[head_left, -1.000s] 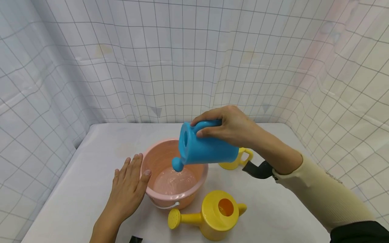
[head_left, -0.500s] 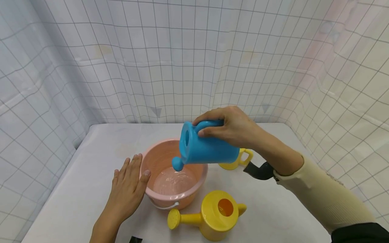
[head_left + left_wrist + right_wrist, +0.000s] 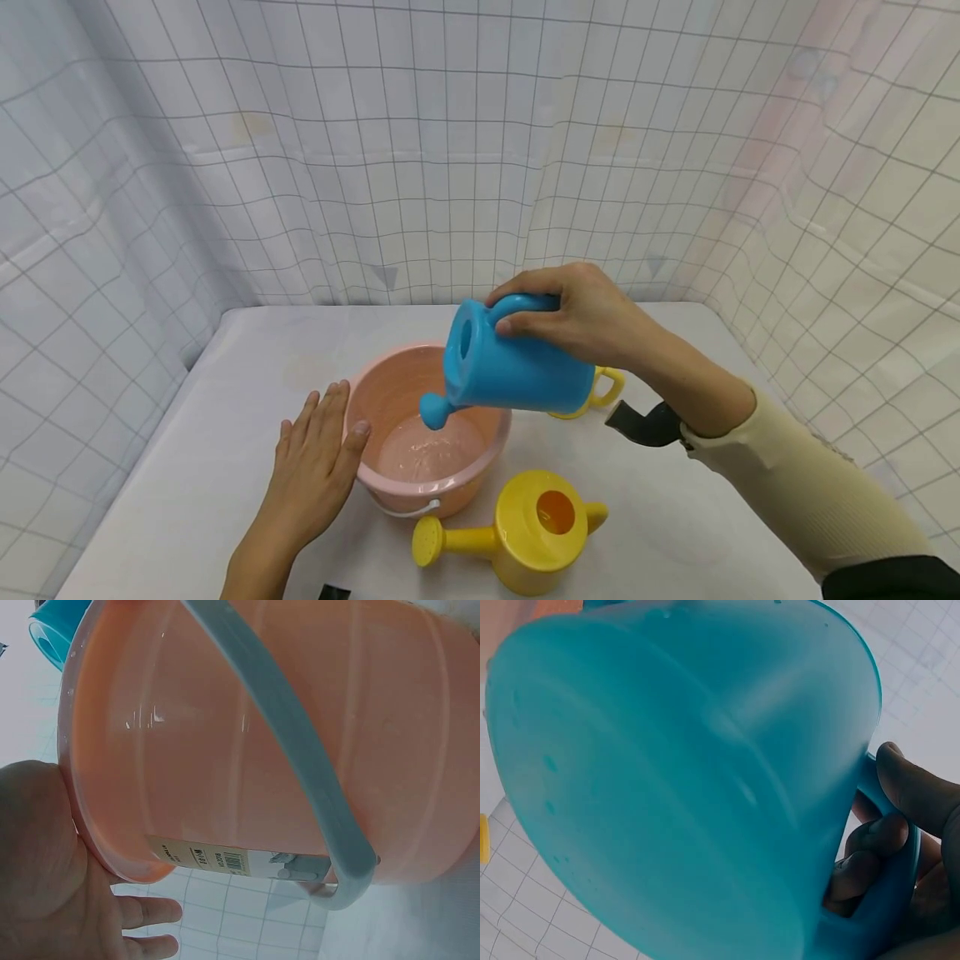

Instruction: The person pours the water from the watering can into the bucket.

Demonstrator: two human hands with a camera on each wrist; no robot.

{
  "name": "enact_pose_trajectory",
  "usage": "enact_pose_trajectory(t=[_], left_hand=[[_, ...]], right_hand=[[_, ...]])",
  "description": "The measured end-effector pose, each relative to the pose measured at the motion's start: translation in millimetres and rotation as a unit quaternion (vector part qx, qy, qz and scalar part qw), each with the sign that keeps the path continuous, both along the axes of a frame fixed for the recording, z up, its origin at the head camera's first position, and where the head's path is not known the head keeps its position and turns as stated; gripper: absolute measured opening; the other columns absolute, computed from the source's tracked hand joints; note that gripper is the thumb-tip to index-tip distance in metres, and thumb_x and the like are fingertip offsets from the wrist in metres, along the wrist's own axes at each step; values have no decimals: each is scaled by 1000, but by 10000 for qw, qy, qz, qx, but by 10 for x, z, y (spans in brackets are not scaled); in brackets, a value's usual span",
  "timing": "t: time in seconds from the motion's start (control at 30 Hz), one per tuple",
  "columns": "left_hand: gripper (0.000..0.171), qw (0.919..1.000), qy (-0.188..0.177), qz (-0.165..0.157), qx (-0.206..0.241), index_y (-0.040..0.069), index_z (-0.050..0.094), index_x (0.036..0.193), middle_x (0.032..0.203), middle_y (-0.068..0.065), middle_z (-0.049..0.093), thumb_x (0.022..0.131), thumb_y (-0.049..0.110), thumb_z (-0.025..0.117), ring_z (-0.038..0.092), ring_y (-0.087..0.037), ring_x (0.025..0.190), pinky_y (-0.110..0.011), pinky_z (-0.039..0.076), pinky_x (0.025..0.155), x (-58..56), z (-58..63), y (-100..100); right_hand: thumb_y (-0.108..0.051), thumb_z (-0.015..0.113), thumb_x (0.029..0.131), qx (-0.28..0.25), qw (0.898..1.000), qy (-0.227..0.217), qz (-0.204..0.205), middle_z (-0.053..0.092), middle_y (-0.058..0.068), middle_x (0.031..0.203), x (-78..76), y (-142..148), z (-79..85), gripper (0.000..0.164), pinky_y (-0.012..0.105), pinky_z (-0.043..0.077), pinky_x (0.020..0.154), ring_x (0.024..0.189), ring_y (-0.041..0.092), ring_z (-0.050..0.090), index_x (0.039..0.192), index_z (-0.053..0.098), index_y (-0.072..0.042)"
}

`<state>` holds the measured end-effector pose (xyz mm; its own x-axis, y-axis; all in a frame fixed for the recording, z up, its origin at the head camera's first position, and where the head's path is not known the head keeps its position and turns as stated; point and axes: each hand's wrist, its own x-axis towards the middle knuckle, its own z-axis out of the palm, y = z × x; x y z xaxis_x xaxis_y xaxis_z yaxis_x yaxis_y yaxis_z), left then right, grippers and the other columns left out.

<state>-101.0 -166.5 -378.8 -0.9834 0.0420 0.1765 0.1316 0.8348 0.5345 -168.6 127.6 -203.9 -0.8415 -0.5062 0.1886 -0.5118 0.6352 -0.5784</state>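
Note:
My right hand (image 3: 577, 312) grips the handle of a blue toy watering can (image 3: 517, 371), its fingers curled through the loop, as the right wrist view shows. The can is tipped on its side, its spout pointing down over the pink bucket (image 3: 431, 486). Water lies in the bottom of the bucket. With fingers straight, my left hand (image 3: 315, 475) rests against the bucket's left rim. In the left wrist view the palm touches the rim, and a grey handle (image 3: 292, 742) hangs across the bucket's side above a printed label (image 3: 217, 859).
A yellow watering can (image 3: 536, 533) stands upright in front of the bucket, its spout pointing left. Behind the blue can, a second yellow item with a handle (image 3: 611, 387) is partly hidden. White gridded curtains (image 3: 480, 167) enclose the white table (image 3: 247, 375) at the back and sides.
The blue can has shifted slightly right, and its spout end has tipped a little lower. My right hand moved with it. The left hand and bucket stay nearly still.

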Motion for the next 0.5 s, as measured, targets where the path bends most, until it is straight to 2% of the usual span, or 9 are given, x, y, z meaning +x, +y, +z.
enact_pose_trajectory(t=[0.5], left_hand=[[63, 10000, 18, 0, 65, 15, 10, 153, 157, -18, 17, 101, 46, 28, 6, -41, 146, -68, 0, 110, 8, 3, 0]], right_hand=[[-32, 69, 86, -84, 9999, -7, -142, 70, 0, 106, -19, 54, -22, 27, 37, 55, 82, 92, 19, 64, 109, 70, -20]])
